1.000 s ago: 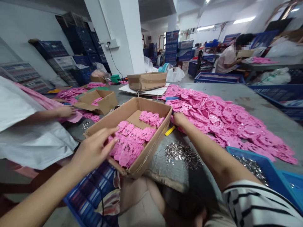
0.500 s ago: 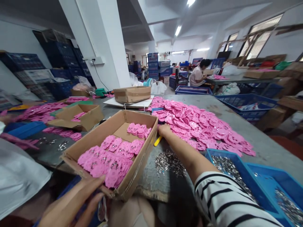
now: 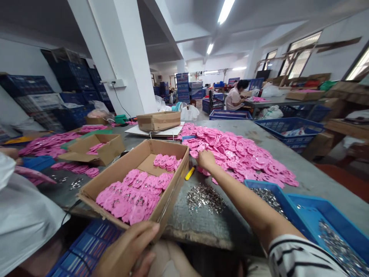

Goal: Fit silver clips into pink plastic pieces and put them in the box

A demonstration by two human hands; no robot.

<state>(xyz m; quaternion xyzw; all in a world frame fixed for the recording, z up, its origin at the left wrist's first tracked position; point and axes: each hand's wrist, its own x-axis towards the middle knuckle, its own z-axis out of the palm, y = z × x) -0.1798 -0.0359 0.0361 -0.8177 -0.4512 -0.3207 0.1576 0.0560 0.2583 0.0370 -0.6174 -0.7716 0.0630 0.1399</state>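
My right hand (image 3: 206, 158) is at the near left edge of a heap of flat pink pieces (image 3: 245, 150), with its fingers curled down. What is in its grip is hidden behind the knuckles. My left hand (image 3: 129, 248) is at the near corner of an open cardboard box (image 3: 170, 204), fingers stretched and the thumb apart below them. Whether it touches the box I cannot tell. Stacks of pink pieces (image 3: 129, 198) with small shiny metal parts on them fill the near part of that box. A smaller row stands at its far right.
A yellow cutter (image 3: 190, 173) and a pile of small metal parts (image 3: 206, 198) lie right of the box. Blue trays (image 3: 302, 202) with metal parts stand at the right. Another person's white garment (image 3: 25, 215) is at the left, near a smaller carton (image 3: 111, 144).
My right hand has shifted from beside the box's far right corner onto the pink heap. My left hand has moved right along the near end of the box, off its rim.
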